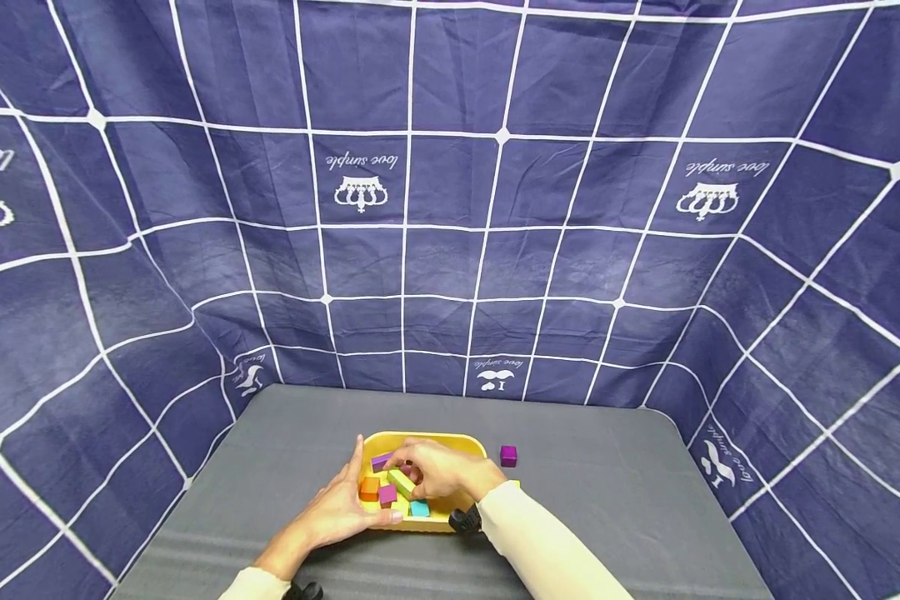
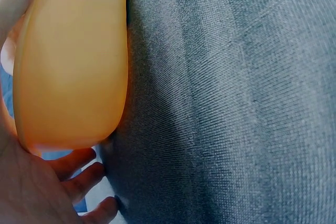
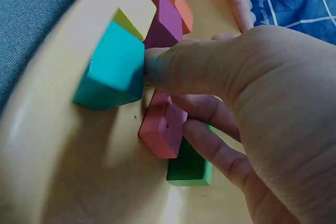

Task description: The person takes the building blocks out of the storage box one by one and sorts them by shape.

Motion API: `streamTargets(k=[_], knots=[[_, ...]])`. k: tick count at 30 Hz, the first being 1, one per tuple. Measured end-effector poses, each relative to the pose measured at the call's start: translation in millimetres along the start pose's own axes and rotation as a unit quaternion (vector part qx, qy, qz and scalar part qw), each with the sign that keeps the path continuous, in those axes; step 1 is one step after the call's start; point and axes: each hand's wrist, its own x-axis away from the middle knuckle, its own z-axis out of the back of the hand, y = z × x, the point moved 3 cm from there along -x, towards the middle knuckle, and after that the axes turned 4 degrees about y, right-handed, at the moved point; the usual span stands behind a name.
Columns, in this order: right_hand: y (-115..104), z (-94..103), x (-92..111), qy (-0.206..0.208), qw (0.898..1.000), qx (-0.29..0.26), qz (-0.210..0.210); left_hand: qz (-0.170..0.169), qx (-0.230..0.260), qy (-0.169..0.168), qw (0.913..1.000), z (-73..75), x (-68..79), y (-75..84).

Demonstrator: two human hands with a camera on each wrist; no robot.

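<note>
A yellow plastic container (image 1: 461, 439) holds several coloured wooden blocks. My left hand (image 1: 337, 506) grips its left end, thumb along the near rim and fingers at the outer wall. Inside it, my right hand (image 1: 438, 468) pinches a long yellow-green block (image 1: 401, 482) between thumb and fingers; in the right wrist view the thumb hides most of this block. Around it lie a teal block (image 3: 113, 66), a magenta block (image 3: 164, 22), an orange block (image 1: 370, 488) and a purple block (image 1: 380, 461). Under the right fingers are a pink block (image 3: 163, 129) and a green block (image 3: 190, 163).
A purple cube (image 1: 508, 456) lies on the grey tabletop (image 1: 607, 483) right of the container. A yellow piece (image 1: 516, 483) there is mostly hidden by the right sleeve. Dark blue checked cloth (image 1: 450, 183) walls the table at the back and sides.
</note>
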Motion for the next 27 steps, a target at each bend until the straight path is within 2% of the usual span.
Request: streamTargets(k=[10,17,27], knots=[[0,6.0,8,0.03,0.999,0.006,0.014,0.0,0.0,0.0,1.0,-0.2,0.5,1.5],[0,12.4,19,0.038,0.998,-0.035,-0.019,-0.001,0.001,0.002,1.0,-0.5,1.3,0.4],[3,23.3,39,0.074,0.996,-0.042,-0.015,-0.006,0.01,0.0,0.9999,-1.1,2.1,0.2]])
